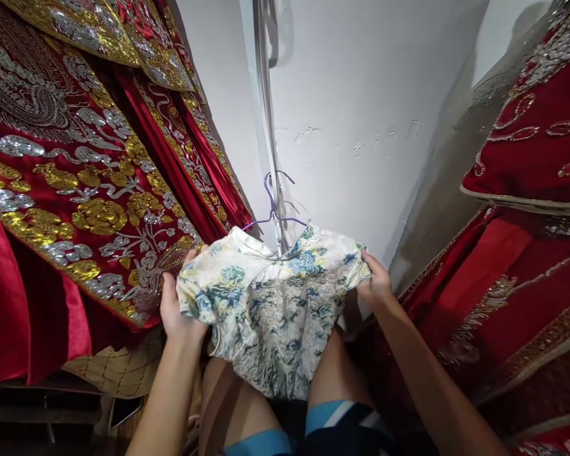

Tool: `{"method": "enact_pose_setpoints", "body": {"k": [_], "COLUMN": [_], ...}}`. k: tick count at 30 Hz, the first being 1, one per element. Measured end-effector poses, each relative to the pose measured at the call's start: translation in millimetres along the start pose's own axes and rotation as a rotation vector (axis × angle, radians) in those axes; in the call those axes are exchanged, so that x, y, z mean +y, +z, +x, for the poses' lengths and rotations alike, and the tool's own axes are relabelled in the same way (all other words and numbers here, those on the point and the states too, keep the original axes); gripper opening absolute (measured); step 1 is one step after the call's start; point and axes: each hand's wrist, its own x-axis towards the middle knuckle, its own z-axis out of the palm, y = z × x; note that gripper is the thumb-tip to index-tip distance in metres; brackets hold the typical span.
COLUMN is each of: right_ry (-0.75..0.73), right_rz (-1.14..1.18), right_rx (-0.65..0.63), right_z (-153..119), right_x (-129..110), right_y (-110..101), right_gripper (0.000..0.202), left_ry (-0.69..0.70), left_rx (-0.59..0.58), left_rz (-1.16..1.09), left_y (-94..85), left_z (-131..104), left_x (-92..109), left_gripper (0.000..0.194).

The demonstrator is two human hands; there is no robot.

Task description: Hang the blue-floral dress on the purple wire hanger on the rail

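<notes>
A cream short-sleeved dress with blue and yellow flowers and a stand collar hangs in front of me on a purple wire hanger. The hanger's hook rises above the collar beside a thin pale pole. My left hand grips the sleeve on the left side, thumb on top and the other fingers mostly beneath the cloth. At the opposite sleeve, my right hand pinches the hem between thumb and fingers. The dress is spread between both hands, and its lower part hangs down above my legs.
Red garments with gold and silver embroidery hang close on the left. More red embroidered clothing hangs on the right. Behind the hanger stands a pale wall with chipped patches, and a narrow pole runs up it.
</notes>
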Motion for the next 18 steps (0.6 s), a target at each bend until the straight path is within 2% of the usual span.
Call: {"method": "enact_pose_setpoints", "body": {"k": [2,4,6,8,10,11,12,13,14,15,16,17,18], "right_ry": [-0.005,-0.034,-0.080,-0.099,-0.062,-0.013,0.044,0.091,0.126,0.136,0.122,0.086,0.043], "right_rz": [0.031,0.059,0.085,0.077,0.031,-0.011,-0.054,-0.098,-0.134,-0.166,-0.204,-0.251,-0.314], "right_rx": [0.074,0.082,0.022,-0.111,-0.364,-0.593,-0.881,-1.153,-1.353,-1.451,-1.426,-1.293,-1.100], "right_z": [12.4,24.2,25.5,10.3,-19.2,-36.3,-53.1,-68.2,-80.4,-89.0,-93.8,-95.0,-93.1], "right_x": [-13.6,-33.1,-52.6,-67.3,-75.7,-77.7,-78.3,-77.1,-73.9,-68.3,-60.1,-49.5,-36.9], "right_y": [2.7,14.5,31.6,47.9,58.4,60.9,61.9,61.5,60.3,58.4,56.3,54.1,51.5], "right_gripper": [0.033,0.030,0.027,0.028,0.038,0.043,0.048,0.052,0.055,0.057,0.057,0.055,0.051], "left_ry": [-0.012,-0.015,0.007,0.070,0.139,0.152,0.153,0.141,0.124,0.107,0.094,0.084,0.077], "left_rx": [0.080,0.086,0.025,-0.067,-0.103,-0.084,-0.042,0.001,0.029,0.033,0.004,-0.049,-0.105], "left_rz": [-0.034,0.059,0.222,0.419,0.550,0.571,0.559,0.522,0.479,0.441,0.409,0.384,0.362], "left_y": [1.5,0.2,-3.3,-6.4,-7.1,-6.4,-4.9,-2.5,0.9,5.6,11.9,20.0,29.8], "left_z": [5.7,13.9,20.8,22.1,16.3,11.3,5.7,0.1,-4.6,-8.1,-10.2,-10.9,-10.7], "left_x": [15.9,26.8,30.9,27.1,15.6,7.5,-1.6,-11.2,-20.8,-30.1,-38.9,-46.9,-54.2], "left_gripper": [0.056,0.050,0.047,0.045,0.034,0.024,0.015,0.016,0.023,0.031,0.037,0.042,0.047]}}
